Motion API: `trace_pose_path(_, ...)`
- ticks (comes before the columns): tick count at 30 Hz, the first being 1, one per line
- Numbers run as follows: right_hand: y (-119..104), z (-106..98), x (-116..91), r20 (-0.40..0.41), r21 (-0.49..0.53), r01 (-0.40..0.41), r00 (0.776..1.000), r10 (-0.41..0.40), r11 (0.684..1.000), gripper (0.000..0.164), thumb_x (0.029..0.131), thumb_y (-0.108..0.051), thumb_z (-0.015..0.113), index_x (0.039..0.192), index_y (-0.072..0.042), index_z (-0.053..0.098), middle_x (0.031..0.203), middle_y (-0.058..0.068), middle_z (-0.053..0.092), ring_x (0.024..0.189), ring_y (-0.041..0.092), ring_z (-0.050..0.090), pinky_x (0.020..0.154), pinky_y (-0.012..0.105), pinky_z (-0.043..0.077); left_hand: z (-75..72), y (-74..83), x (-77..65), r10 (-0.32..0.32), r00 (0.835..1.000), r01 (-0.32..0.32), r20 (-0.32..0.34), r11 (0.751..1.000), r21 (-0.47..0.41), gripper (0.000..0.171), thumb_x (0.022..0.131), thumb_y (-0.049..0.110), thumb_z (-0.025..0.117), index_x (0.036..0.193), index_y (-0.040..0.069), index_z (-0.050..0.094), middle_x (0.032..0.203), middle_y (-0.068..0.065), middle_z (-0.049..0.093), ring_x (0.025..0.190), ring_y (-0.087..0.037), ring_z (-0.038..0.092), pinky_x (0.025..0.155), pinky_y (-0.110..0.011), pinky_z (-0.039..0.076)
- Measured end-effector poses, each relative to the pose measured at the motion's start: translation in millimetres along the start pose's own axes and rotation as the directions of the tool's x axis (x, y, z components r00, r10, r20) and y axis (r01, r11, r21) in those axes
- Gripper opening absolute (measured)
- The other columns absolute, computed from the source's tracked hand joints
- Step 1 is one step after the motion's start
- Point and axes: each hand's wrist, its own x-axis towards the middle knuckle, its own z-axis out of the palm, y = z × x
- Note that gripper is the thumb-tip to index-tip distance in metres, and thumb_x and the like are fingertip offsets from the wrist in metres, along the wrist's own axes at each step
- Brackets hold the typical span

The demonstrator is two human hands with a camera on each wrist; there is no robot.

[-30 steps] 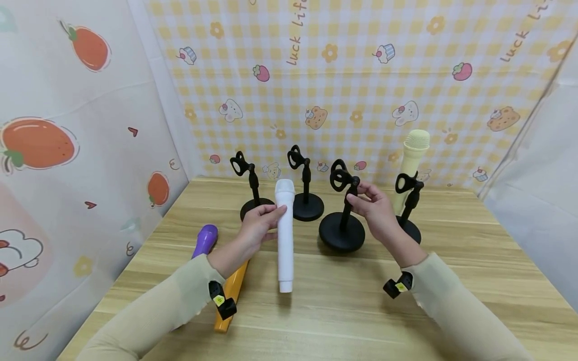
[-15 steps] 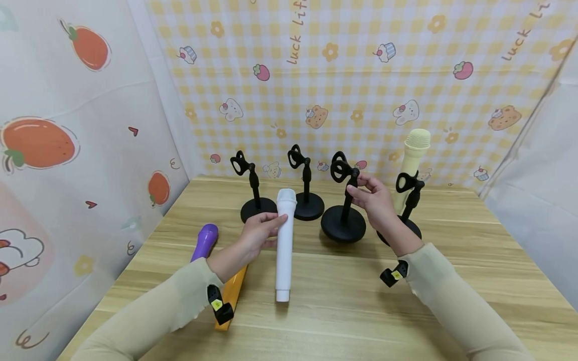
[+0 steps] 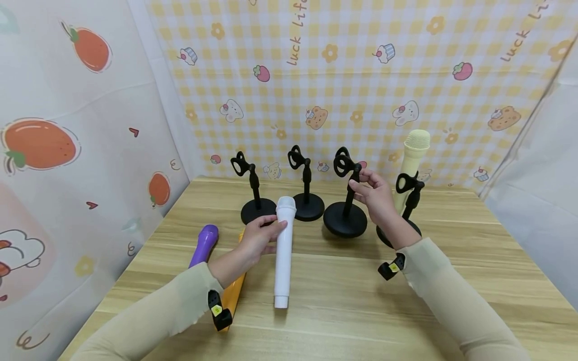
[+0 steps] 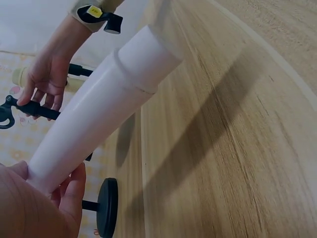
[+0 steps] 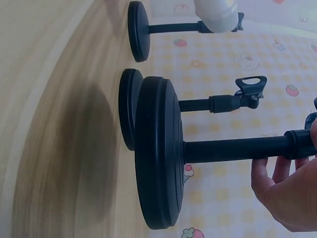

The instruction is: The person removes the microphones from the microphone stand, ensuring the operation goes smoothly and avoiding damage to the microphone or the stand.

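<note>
A white microphone [image 3: 283,255] is pinched near its head end by my left hand [image 3: 259,238], its tail pointing toward me. In the left wrist view the microphone's [image 4: 99,104] tail end hangs above the wood, casting a long shadow. My right hand [image 3: 375,195] grips the upper post of a black microphone stand [image 3: 345,219], just below its clip. The clip holds nothing. In the right wrist view the stand's round base [image 5: 158,153] is lifted off the table, with a shadow beside it.
Two more black stands, a left one [image 3: 258,210] and a middle one [image 3: 308,206], stand behind. At the right, a yellow microphone [image 3: 410,160] rises behind another stand [image 3: 411,200]. A purple microphone [image 3: 205,243] and an orange one [image 3: 235,291] lie at the left, partly under my left arm.
The white microphone and my left hand have come lower and nearer to me. My right hand has moved the held stand slightly up and away toward the back.
</note>
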Motion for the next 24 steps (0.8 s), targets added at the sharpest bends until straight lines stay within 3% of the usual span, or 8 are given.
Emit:
trace_pose_path(7, -2, -1, 7, -0.021, -0.014, -0.011, 1.0, 0.01, 1.0, 0.017, 0.092, -0.005, 0.066, 0.105, -0.011, 0.058, 0.102, 0.003, 0.049, 0.088, 0.01, 0.063, 0.078, 0.027, 0.054, -1.2, -3.8, -0.6, -0.026, 1.0, 0.026, -0.001, 0.999, 0.037, 0.047, 0.089, 0.022, 0.073, 0.131, 0.01, 0.056, 0.109, -0.015, 0.065, 0.083, -0.02, 0.066, 0.058, -0.031, 0.054)
trace_pose_path(12, -3, 0, 13, -0.036, -0.04, -0.011, 0.999, 0.01, 0.999, 0.017, 0.092, -0.007, 0.067, 0.105, -0.011, 0.056, 0.11, 0.001, 0.048, 0.099, 0.013, 0.06, 0.078, 0.028, 0.052, -1.7, -6.9, -0.4, -0.036, 0.999, 0.036, -0.004, 0.997, 0.071, 0.046, 0.089, 0.022, 0.073, 0.131, 0.011, 0.056, 0.108, -0.015, 0.065, 0.084, -0.023, 0.067, 0.06, -0.036, 0.056)
trace_pose_path(24, -1, 4, 27, -0.076, -0.042, -0.016, 0.997, 0.013, 0.999, 0.02, 0.091, -0.007, 0.068, 0.109, -0.013, 0.059, 0.104, 0.003, 0.05, 0.094, 0.014, 0.061, 0.08, 0.031, 0.052, -4.1, -13.5, 1.9, -0.047, 0.999, 0.046, 0.012, 0.996, 0.08, 0.046, 0.09, 0.02, 0.072, 0.131, 0.009, 0.054, 0.107, -0.016, 0.066, 0.083, -0.023, 0.068, 0.06, -0.039, 0.057)
